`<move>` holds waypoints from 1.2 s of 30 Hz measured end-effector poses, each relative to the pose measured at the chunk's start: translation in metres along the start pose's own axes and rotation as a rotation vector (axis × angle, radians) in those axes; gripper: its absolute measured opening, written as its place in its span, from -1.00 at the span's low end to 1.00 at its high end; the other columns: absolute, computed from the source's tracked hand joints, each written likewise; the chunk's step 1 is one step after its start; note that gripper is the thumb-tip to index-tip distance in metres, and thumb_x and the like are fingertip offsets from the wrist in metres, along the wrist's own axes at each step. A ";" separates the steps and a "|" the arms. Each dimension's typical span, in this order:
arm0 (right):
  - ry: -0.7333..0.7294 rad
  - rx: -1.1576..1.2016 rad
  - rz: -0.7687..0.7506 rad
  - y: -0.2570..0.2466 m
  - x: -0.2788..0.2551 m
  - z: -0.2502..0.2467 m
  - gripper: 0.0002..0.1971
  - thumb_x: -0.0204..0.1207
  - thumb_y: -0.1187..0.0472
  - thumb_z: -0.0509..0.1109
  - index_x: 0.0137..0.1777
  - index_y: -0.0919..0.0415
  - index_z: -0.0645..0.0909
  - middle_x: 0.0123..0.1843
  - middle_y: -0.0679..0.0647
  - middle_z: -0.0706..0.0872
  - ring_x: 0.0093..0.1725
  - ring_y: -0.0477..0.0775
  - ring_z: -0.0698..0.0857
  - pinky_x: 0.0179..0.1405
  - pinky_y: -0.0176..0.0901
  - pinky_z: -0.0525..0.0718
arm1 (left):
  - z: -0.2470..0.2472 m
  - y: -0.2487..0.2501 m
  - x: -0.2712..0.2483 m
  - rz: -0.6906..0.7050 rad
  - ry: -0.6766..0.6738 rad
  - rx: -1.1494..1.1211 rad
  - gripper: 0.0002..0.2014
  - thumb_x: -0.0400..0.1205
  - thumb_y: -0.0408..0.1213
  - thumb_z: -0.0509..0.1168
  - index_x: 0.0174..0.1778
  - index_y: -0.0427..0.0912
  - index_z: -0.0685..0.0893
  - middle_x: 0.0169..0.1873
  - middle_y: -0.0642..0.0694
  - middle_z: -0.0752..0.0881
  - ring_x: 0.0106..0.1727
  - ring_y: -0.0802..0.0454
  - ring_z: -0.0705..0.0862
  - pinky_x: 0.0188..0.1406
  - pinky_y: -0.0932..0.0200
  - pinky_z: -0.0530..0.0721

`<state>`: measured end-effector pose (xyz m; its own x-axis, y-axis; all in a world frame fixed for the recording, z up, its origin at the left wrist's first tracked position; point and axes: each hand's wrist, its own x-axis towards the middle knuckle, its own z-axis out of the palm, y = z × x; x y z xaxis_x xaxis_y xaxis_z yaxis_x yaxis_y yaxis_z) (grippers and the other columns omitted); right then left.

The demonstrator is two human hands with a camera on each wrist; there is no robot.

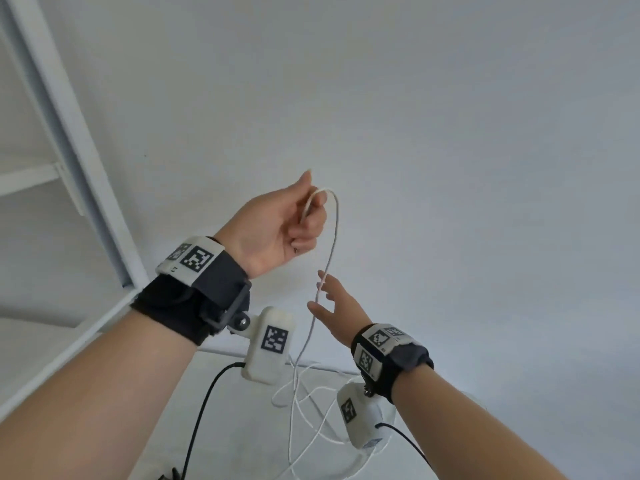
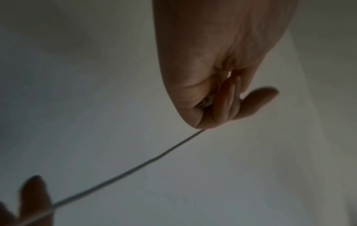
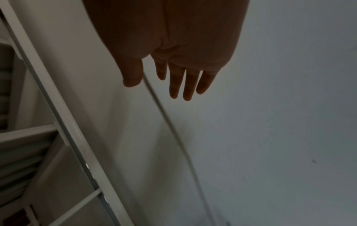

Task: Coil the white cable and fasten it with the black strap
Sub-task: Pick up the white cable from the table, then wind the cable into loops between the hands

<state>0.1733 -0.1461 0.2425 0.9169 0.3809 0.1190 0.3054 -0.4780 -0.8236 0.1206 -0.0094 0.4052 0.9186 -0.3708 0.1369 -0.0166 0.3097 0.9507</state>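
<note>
Two hands are raised in front of a white wall, and no loop is formed yet, so I judge this as the start of coiling. Left hand (image 1: 277, 230), centre of the head view, is lifted with wrist bent back and palm turned toward the camera; its fingers are curled and pinch the cable (image 1: 331, 244) near one end, thumb against the curled fingers, as the left wrist view also shows. From that pinch the cable arches over and hangs down the middle of the frame to a loose tangle on the white surface at lower centre. Right hand (image 1: 334, 306) sits lower and to the right, palm facing left, fingers straight and slightly spread; the cable runs between thumb and fingers, and whether it touches the skin I cannot tell. In the right wrist view the cable passes just beside the thumb (image 3: 133, 73). To do this step well, my judgement: keep the left pinch firm as the anchor, let the right hand slide down the hanging run to gather an even length, bring it up to the left fingers, and lay each turn the same size, without twist, while the tangle below feeds freely. Strap is not visible in any view.
</note>
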 end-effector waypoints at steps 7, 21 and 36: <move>-0.057 0.146 -0.028 -0.016 0.011 -0.011 -0.79 0.64 0.22 0.14 -0.01 0.12 0.64 -0.17 0.06 0.75 -0.13 -0.02 0.68 -0.01 -0.18 0.58 | 0.013 0.043 0.006 0.217 0.059 -0.029 -0.70 0.74 -0.16 0.02 -0.28 -0.13 0.48 -0.58 0.06 0.58 -0.47 0.14 0.53 -0.31 0.32 0.60; 0.391 0.616 -0.065 -0.063 0.023 -0.092 -0.77 0.63 0.22 0.09 -0.29 0.13 0.35 -0.47 -0.04 0.38 -0.59 -0.13 0.24 -0.62 -0.33 0.19 | -0.021 0.001 -0.005 0.067 0.152 -0.038 -0.80 0.69 -0.43 0.06 -0.03 -0.23 0.61 -0.27 -0.10 0.77 -0.56 0.21 0.45 -0.55 0.39 0.51; 0.155 -0.063 -0.097 -0.006 -0.010 -0.067 -0.82 0.56 0.16 0.26 -0.20 0.02 0.67 -0.53 -0.09 0.42 -0.53 -0.16 0.39 -0.48 -0.44 0.40 | -0.037 0.008 0.002 0.331 0.219 -0.344 -0.72 0.75 -0.25 0.02 0.13 -0.30 0.60 0.01 -0.13 0.82 0.00 0.06 0.79 -0.06 0.27 0.73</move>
<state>0.1794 -0.1995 0.2836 0.9094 0.3033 0.2846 0.4056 -0.4953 -0.7682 0.1365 0.0247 0.4027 0.9478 -0.0243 0.3179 -0.2228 0.6628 0.7149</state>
